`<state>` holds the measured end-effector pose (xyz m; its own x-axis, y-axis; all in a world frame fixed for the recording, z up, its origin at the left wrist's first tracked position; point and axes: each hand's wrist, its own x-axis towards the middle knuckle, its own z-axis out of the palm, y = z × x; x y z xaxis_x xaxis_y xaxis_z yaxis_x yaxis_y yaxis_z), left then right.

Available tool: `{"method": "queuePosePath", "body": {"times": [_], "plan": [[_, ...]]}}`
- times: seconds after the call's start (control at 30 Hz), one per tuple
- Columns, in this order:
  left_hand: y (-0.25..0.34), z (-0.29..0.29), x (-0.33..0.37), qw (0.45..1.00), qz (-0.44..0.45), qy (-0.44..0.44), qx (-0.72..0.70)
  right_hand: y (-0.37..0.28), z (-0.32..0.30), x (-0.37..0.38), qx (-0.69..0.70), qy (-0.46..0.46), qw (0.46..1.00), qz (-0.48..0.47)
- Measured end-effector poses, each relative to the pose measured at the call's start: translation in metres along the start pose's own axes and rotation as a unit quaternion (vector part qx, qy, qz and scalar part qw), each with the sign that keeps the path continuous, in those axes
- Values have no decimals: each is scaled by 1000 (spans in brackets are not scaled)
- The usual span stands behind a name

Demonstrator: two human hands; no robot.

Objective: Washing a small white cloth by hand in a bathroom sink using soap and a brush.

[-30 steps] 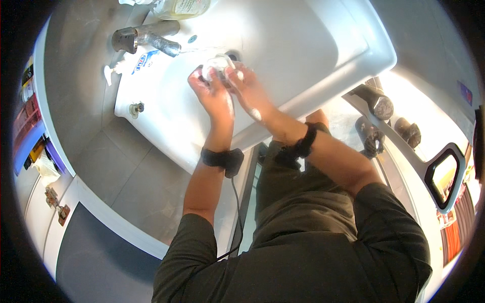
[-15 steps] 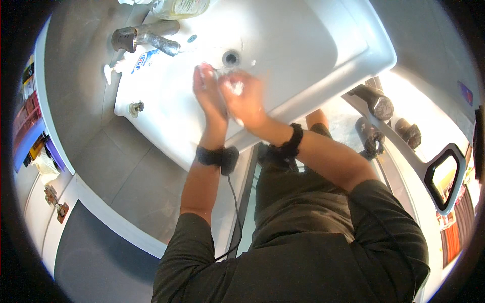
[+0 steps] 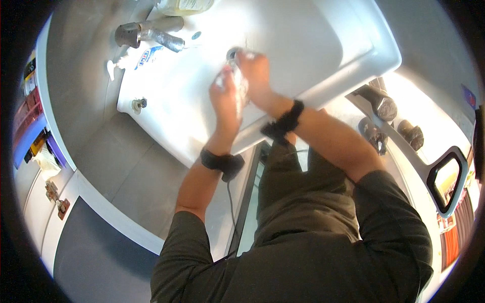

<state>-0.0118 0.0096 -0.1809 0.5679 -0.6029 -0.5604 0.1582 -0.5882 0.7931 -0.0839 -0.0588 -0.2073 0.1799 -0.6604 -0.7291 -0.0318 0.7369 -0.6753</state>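
Over the white sink (image 3: 313, 45) my two hands are close together, near the drain (image 3: 232, 53). My left hand (image 3: 226, 98) is closed, its fingers curled around something whitish and wet-looking (image 3: 239, 86). Against it from the right, my right hand (image 3: 256, 73) is curled too, its fingertips pointing down toward the drain. White foam or wet cloth shows between the hands and on the fingers; blur hides which. Each wrist wears a black band; a cable runs from the left one.
At the upper left a metal tap (image 3: 151, 35) reaches over the sink, with a clear bottle (image 3: 184, 5) behind it. A white spray bottle (image 3: 144, 60) stands by the rim. On the right is a grey-framed handle (image 3: 447, 182) beside dark cylindrical fittings (image 3: 374, 134).
Both hands have shifted right, and their grip has changed: the left fingers now curl around the whitish thing. The right hand has moved up toward the drain.
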Motion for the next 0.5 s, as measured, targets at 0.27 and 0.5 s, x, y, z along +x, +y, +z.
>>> {"method": "queuePosePath", "body": {"times": [0.27, 0.5], "plan": [[-1, 0, 6, 997, 2, -60, -55, 8, 0, 11, 14, -5, 994, -104], [-24, -7, 11, 994, -11, -51, -100, 20, -12, 33, 42, -140, 974, -174]]}}
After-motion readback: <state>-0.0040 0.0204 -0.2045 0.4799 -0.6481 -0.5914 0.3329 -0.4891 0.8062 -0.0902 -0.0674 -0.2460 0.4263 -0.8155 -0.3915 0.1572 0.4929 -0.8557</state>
